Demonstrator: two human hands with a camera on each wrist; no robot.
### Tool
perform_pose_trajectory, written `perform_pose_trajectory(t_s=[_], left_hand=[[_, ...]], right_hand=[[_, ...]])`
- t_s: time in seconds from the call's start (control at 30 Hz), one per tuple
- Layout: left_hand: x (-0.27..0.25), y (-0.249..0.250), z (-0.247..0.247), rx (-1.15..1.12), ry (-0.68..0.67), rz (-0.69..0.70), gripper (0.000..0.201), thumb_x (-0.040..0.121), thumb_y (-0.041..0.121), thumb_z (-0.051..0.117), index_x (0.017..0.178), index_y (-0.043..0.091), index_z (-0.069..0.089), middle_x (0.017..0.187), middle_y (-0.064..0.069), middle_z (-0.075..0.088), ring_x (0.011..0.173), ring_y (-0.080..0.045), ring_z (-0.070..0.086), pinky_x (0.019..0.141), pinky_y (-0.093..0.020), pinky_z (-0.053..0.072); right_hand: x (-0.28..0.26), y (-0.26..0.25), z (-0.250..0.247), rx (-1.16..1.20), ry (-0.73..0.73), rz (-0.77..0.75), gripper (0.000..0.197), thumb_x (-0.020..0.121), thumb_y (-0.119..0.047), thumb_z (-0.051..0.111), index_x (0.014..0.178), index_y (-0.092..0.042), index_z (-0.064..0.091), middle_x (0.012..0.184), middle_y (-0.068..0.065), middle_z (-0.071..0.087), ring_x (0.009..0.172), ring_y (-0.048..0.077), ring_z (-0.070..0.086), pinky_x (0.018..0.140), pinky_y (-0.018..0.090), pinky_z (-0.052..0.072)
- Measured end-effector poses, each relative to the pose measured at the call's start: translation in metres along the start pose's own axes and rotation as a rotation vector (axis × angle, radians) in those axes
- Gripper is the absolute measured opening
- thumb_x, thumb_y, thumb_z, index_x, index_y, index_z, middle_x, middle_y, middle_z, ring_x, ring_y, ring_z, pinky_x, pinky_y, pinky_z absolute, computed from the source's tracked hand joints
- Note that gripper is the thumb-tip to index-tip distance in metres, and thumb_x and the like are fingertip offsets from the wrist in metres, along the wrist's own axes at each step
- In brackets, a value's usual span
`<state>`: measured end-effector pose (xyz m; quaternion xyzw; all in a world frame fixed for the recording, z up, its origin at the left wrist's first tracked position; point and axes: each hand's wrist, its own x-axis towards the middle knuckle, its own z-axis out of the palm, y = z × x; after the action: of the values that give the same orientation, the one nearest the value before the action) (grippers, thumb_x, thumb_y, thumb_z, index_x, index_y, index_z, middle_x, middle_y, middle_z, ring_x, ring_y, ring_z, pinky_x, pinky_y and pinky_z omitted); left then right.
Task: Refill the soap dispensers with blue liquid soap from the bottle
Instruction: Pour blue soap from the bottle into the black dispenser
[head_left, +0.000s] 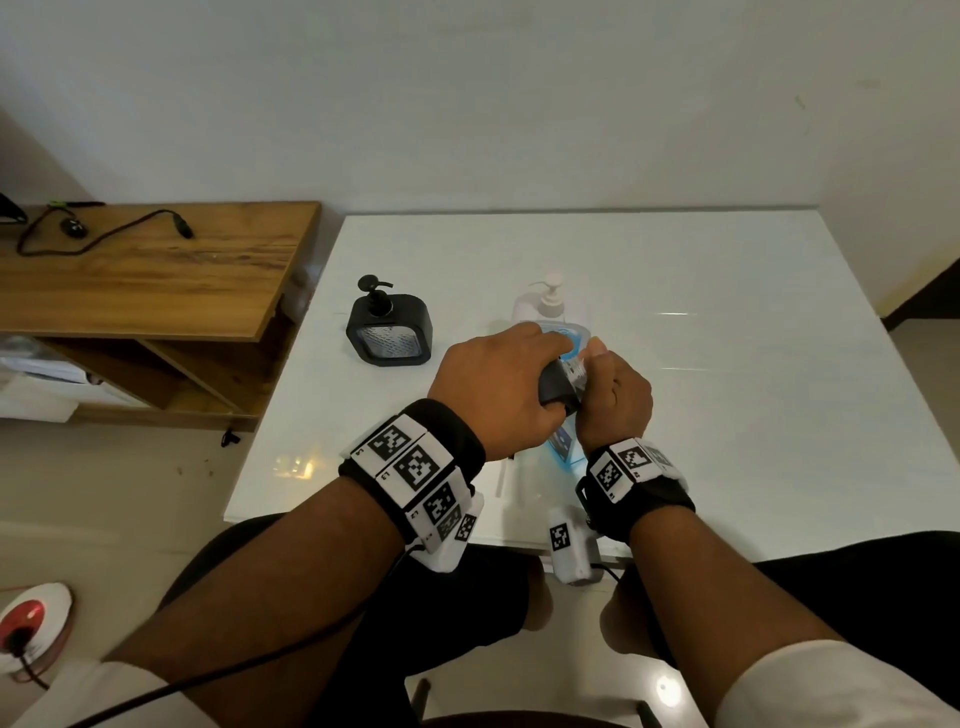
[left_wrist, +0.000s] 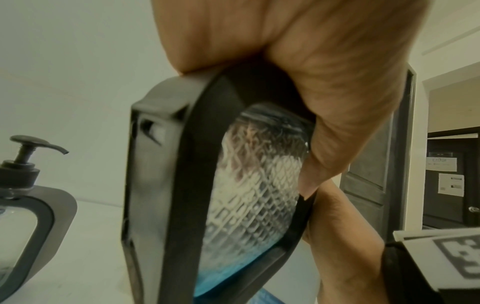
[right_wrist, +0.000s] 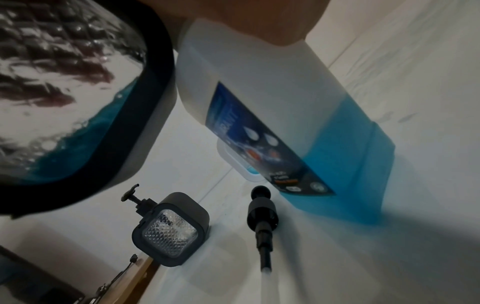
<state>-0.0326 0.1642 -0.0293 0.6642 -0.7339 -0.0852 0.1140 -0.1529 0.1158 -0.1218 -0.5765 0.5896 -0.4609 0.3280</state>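
Observation:
My left hand (head_left: 498, 384) grips a black soap dispenser (head_left: 558, 389) with a clear textured window, lifted and tilted. A little blue soap lies in its bottom (left_wrist: 215, 277). My right hand (head_left: 615, 395) holds the soap bottle (head_left: 563, 447) by its upper part, right beside the dispenser. The bottle (right_wrist: 298, 123) has a dark blue label, and its blue soap sits at the far, lower end. The held dispenser (right_wrist: 78, 102) has no pump on it. A black pump with its tube (right_wrist: 262, 216) lies on the table under the bottle.
A second black dispenser (head_left: 389, 332) with its pump on stands on the white table (head_left: 727, 364) to the left. A white dispenser (head_left: 550, 301) stands just behind my hands. A wooden shelf (head_left: 156, 270) with a cable adjoins the table's left side.

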Motion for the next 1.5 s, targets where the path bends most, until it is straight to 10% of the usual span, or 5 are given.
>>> perform_pose_trajectory(t_s=[1.5], left_hand=[[0.0007, -0.0027, 0.0011, 0.028, -0.014, 0.022, 0.039, 0.081, 0.049, 0.061, 0.117, 0.032, 0.059, 0.104, 0.008, 0.062, 0.088, -0.019, 0.063, 0.068, -0.025, 0.041]], right_hand=[[0.0, 0.0054, -0.0068, 0.072, -0.14, 0.038, 0.053, 0.078, -0.074, 0.024, 0.067, -0.029, 0.05, 0.072, -0.005, 0.057, 0.067, 0.006, 0.052, 0.063, 0.02, 0.039]])
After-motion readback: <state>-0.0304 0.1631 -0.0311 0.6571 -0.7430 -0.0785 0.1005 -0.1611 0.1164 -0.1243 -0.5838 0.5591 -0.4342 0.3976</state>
